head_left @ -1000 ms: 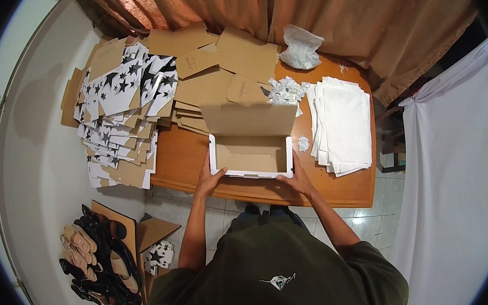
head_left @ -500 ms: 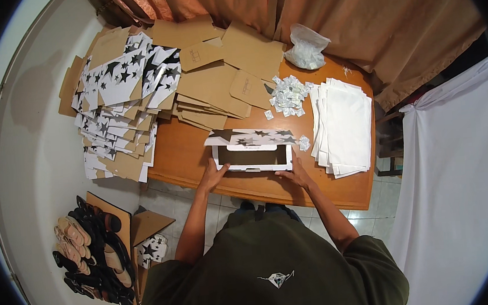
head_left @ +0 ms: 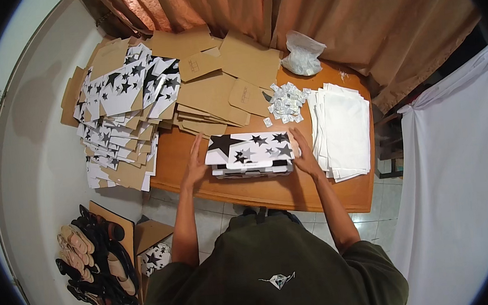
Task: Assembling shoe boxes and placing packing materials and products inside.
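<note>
A closed white box printed with black stars (head_left: 251, 153) lies on the wooden table (head_left: 270, 190) right in front of me. My left hand (head_left: 196, 161) presses flat against its left end, fingers pointing away from me. My right hand (head_left: 303, 150) lies against its right end in the same way. The box is held between both palms with its lid down.
Flat star-printed and plain brown box blanks (head_left: 137, 103) are heaped at the table's left and back. White paper sheets (head_left: 342, 128) lie stacked at the right, small white packets (head_left: 287, 101) and a clear bag (head_left: 303, 54) behind. Sandals (head_left: 92, 262) lie on the floor at left.
The box stood open with its brown inside showing and the lid raised. The lid has come down and the box is now closed, with my hands still at its two ends.
</note>
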A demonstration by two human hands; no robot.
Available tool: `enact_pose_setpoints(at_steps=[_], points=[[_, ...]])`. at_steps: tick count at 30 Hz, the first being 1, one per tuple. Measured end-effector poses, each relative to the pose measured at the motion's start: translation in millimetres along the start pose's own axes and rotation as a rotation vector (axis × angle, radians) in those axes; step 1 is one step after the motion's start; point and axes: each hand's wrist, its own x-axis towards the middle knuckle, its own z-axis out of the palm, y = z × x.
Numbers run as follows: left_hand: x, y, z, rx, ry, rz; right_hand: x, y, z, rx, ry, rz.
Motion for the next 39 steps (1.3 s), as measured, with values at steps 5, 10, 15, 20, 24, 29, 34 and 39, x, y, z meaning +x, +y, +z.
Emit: enact_pose_setpoints(at_steps=[5, 10, 15, 20, 24, 29, 34, 39], points=[[39, -5, -17, 0.081, -0.205, 0.103, 42, 6, 6, 0.154, -0.049, 0.006], [54, 24, 17, 0.084, -0.05, -0.026, 58, 23, 17, 0.1, 0.144, -0.102], [71, 2, 25, 0.261, 0.215, -0.065, 74, 28, 35, 0.149, 0.215, 0.215], [79, -17, 46, 0.422, 0.325, -0.103, 74, 46, 43, -0.003, 0.243, 0.35], [65, -35, 35, 0.481, 0.34, -0.129, 70, 43, 46, 0.044, 0.296, 0.34], [7, -26, 11, 0.353, 0.179, -0.38, 16, 27, 10, 0.029, 0.224, 0.445], [-30, 2, 18, 0.036, -0.204, -0.7, -20, 7, 8, 0.127, -0.29, 0.604], [-35, 17, 21, 0.076, -0.076, -0.419, -28, -15, 11, 0.222, -0.201, 0.465]])
